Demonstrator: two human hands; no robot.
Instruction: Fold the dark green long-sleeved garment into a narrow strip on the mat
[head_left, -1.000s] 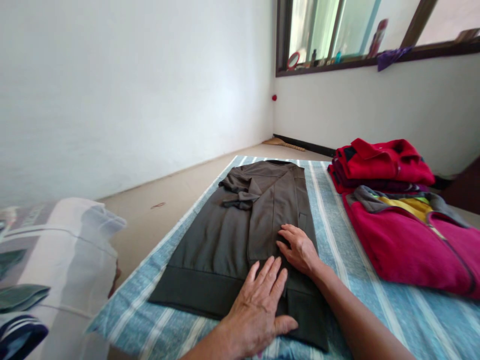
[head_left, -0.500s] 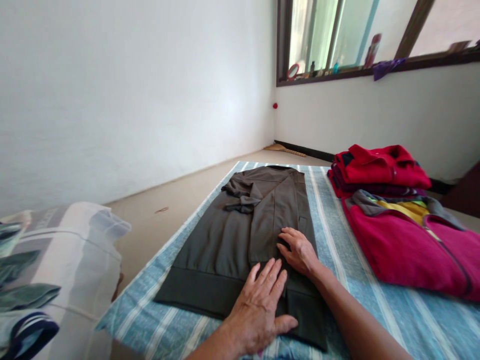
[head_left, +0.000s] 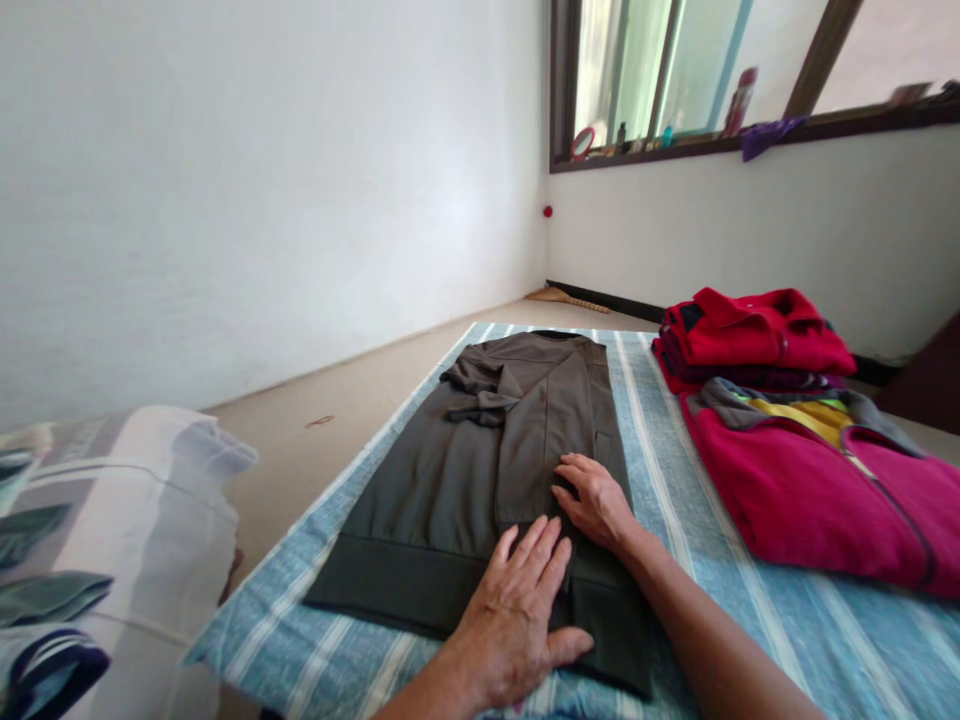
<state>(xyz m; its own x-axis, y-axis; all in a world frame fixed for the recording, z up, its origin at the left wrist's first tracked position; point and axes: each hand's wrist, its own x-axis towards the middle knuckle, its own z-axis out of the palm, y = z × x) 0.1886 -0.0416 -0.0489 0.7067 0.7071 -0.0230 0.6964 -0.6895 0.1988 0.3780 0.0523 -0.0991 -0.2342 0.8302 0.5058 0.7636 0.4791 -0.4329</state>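
From my remote seat, the biggest thing I have is the striped, cloth-covered surface (head_left: 652,430), with the dark garment (head_left: 435,480) lying flat along it. Its long axis runs away from me, hem at the near end, collar at the far end. To its right, with a strip of bare cloth between, lies the pink jacket (head_left: 795,485), and behind that the red folded stack (head_left: 757,335). What I'd steer by is how my two hands sit against that long axis: both are at the near end, toward the right-hand side, so most of the garment lies ahead of them and to their left. My left hand (head_left: 514,605) is nearer the hem, palm down and flat, fingers slightly spread. My right hand (head_left: 596,500) rests farther up, nearer the right edge, open with fingers gently bent. Both touch the fabric; I see neither pinching it. The folded strip (head_left: 525,465) ends by my left fingertips, and the crumpled sleeve end (head_left: 480,405) lies ahead, beyond both hands.
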